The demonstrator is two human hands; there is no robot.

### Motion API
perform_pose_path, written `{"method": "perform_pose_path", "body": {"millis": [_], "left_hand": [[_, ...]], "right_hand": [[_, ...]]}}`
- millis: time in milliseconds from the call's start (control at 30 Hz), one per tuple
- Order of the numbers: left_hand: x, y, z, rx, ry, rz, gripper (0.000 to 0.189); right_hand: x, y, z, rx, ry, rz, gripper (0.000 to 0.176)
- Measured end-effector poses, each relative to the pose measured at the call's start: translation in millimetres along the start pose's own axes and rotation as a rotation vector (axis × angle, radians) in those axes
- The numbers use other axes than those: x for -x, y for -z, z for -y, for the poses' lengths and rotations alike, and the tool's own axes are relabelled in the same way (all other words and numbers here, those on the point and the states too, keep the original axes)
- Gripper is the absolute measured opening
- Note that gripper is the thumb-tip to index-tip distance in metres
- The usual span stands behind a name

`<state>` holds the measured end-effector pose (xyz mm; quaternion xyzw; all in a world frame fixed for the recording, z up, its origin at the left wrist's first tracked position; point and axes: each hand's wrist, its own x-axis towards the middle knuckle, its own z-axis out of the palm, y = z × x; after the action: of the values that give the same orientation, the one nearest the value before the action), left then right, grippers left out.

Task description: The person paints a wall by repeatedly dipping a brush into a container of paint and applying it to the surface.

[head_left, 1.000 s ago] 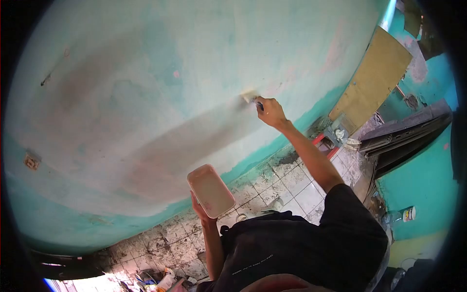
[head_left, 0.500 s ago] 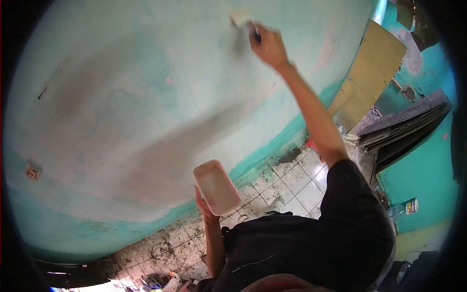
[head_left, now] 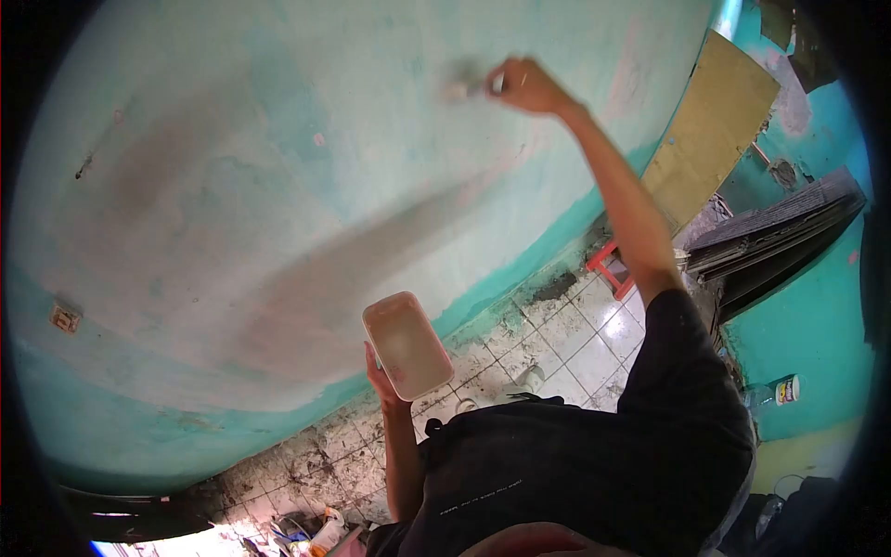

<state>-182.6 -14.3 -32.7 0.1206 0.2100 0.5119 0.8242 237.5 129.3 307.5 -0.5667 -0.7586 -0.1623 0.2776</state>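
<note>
My right hand [head_left: 527, 85] is raised at the upper middle, its fingers closed round the dark handle of a brush [head_left: 461, 88]. The brush head is blurred and points left, against or close to the pale green and pink wall [head_left: 353, 148]; contact cannot be made out. Lower down, my left hand [head_left: 382, 376] holds a shallow rectangular tub [head_left: 408, 346] from its left side. The tub has a pinkish rim, and pale material shows inside.
Dirty white floor tiles [head_left: 548, 343] run along the wall's foot. A red stool [head_left: 613, 269] stands beyond my right arm, near a yellowish board [head_left: 710, 130] and stacked dark sheets [head_left: 780, 241]. A wall socket [head_left: 64, 317] is at the left; clutter [head_left: 316, 534] lies below.
My right hand has moved down and slightly right with the brush, whose head has dropped lower on the wall. The tub has shifted slightly up and left in view. More of the red stool shows.
</note>
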Motion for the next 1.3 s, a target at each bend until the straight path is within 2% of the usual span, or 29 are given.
{"method": "perform_pose_path", "body": {"millis": [33,100,167,233,267,300,333,367,400,467,500,567,600,633,700,733,800,833,867,900,967,1000,1033,1067,1100,1133,1200,1267,1300], "left_hand": [[1.8,-4.1,0.9,-0.008,-0.01,-0.04,0.062],[5.3,-10.1,3.0,0.004,0.003,-0.02,0.062],[5.5,-8.0,8.5,0.023,0.017,-0.004,0.061],[3.9,4.7,11.2,-0.004,-0.017,-0.01,0.061],[8.7,3.9,9.0,-0.007,-0.019,-0.016,0.061],[12.2,-1.2,8.9,0.009,-0.041,-0.053,0.062],[12.5,-5.1,13.0,0.035,-0.067,-0.089,0.062],[11.8,-4.3,15.7,0.052,-0.078,-0.089,0.062],[13.9,-0.3,13.5,0.052,-0.064,-0.057,0.063],[16.0,5.0,9.1,0.045,-0.052,-0.02,0.064],[14.9,5.9,7.7,0.031,-0.054,-0.009,0.065],[14.1,1.1,9.4,0.024,-0.06,0.01,0.065],[14.7,-5.0,7.9,0.055,-0.043,0.009,0.066],[11.9,-9.8,6.7,0.086,-0.027,0.01,0.066],[6.6,-11.8,6.0,0.112,-0.006,0.04,0.065],[6.4,-11.6,6.4,0.133,0.024,0.054,0.063],[6.6,-17.7,6.7,0.091,0.023,0.058,0.063],[5.3,-20.9,7.3,0.046,0.021,0.064,0.062],[4.2,-22.2,9.1,0.049,0.019,0.057,0.062],[3.1,-23.1,11.2,0.026,0.015,0.04,0.066],[3.0,-16.5,15.5,-0.001,0.005,0.016,0.07],[0.0,-7.5,17.7,-0.013,-0.001,-0.03,0.07],[-2.0,-3.2,18.9,-0.024,-0.007,-0.072,0.07],[0.7,-8.3,17.7,-0.028,-0.011,-0.071,0.07],[5.1,-18.0,15.8,0.021,0.001,-0.037,0.069],[8.9,-22.5,13.7,0.068,0.016,-0.006,0.067],[11.1,-16.6,11.1,0.053,0.006,-0.01,0.066],[4.2,-6.9,5.8,0.032,-0.006,-0.002,0.065],[0.5,1.0,4.1,0.014,-0.013,0.033,0.064]], "right_hand": [[-17.5,21.2,-3.9,0.016,0.074,-0.142,0.019],[-30.2,61.9,30.0,-0.093,-0.146,-0.368,0.023],[-23.7,50.3,39.2,0.026,-0.047,-0.616,0.017],[-0.9,-28.5,18.2,-0.051,-0.129,-0.501,0.019],[25.1,-76.7,14.8,-0.037,-0.07,-0.617,0.018],[55.2,-120.2,14.6,-0.113,-0.075,-0.616,0.018],[89.8,-161.0,16.8,-0.123,-0.146,-0.513,0.024],[124.6,-206.3,9.5,-0.095,-0.161,-0.42,0.045],[153.9,-228.2,16.4,-0.152,-0.166,-0.371,0.04],[185.2,-231.6,22.6,-0.126,-0.405,0.175,0.032],[187.4,-232.5,9.1,-0.124,-0.402,0.17,0.032],[174.3,-229.7,-27.1,-0.125,-0.276,0.505,0.025],[141.6,-200.4,-27.2,-0.108,-0.292,0.525,0.018],[107.5,-167.8,-27.3,-0.144,-0.265,0.321,0.015],[25.4,-68.9,-18.9,0.002,-0.035,0.165,0.017],[-8.1,-11.2,-3.4,-0.032,0.046,0.079,0.018],[-60.7,73.3,27.8,0.141,0.037,-0.159,0.025],[-78.3,96.3,18.9,0.107,0.002,-0.312,0.032],[-76.3,126.6,71.6,-0.045,-0.06,-0.424,0.018],[-80.5,129.7,76.0,-0.035,0.02,-0.544,0.018],[-76.5,92.1,62.9,-0.082,-0.157,-0.414,0.019],[-64.0,37.1,37.9,0.092,-0.052,-0.525,0.03],[-39.9,-9.7,48.8,0.009,-0.183,-0.533,0.027],[-10.3,-65.5,40.1,0.09,-0.096,-0.587,0.033],[24.0,-112.4,43.5,0.014,-0.104,-0.597,0.039],[63.7,-150.3,46.3,-0.027,-0.141,-0.491,0.045],[134.6,-216.0,48.0,-0.106,-0.161,-0.4,0.041],[164.8,-233.9,38.6,-0.137,-0.196,-0.334,0.04],[173.0,-230.8,34.5,-0.154,-0.288,-0.075,0.035]]}}
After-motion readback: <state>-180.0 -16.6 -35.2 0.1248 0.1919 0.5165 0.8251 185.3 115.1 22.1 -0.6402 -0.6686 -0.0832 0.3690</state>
